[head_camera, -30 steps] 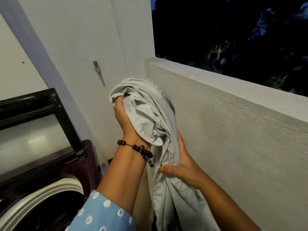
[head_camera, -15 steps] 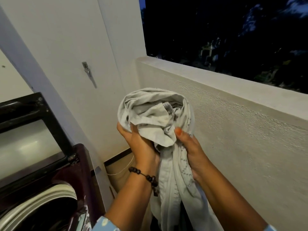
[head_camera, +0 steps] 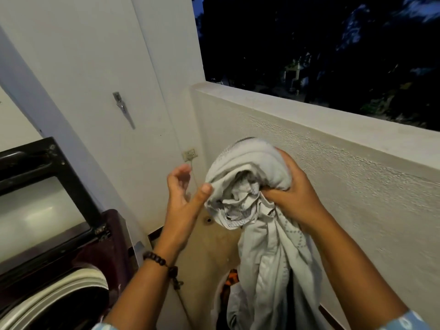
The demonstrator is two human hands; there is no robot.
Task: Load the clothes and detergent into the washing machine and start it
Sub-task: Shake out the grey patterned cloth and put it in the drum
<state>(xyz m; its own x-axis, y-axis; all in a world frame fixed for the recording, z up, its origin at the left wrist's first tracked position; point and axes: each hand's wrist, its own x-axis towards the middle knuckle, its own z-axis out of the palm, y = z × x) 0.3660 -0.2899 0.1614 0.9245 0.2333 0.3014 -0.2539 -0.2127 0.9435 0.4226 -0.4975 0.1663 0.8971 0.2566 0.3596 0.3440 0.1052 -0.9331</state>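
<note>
Grey cloth is bunched in your right hand beside the washing machine, your left hand spread with only its thumb touching, so gather the dangling tail before you swing it over the drum.

Two bare forearms are seen, each ending in a bare hand: the left hand and the right hand. A bracelet of dark round beads is worn on the left wrist, with a short beaded tail hung from it. Light blue sleeves printed with white rings are glimpsed at the near edge on both arms.
</note>
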